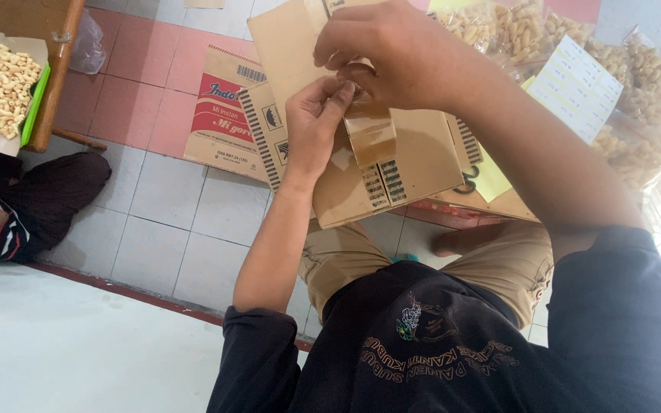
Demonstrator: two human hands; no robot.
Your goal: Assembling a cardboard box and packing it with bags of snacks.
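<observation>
Seated person holds a flattened cardboard box [392, 164] above the lap. Left hand [311, 126] pinches a brown tape strip [371, 131]; right hand [392, 53] grasps its top. Tape partly stuck, seam unfinished.

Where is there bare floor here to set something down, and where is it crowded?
Bare tiles lie between the seated person's dark trousers, the printed flat carton and the wearer's knee. Crowded: bagged snacks upper right; both hands work the brown cardboard box at centre.
</observation>
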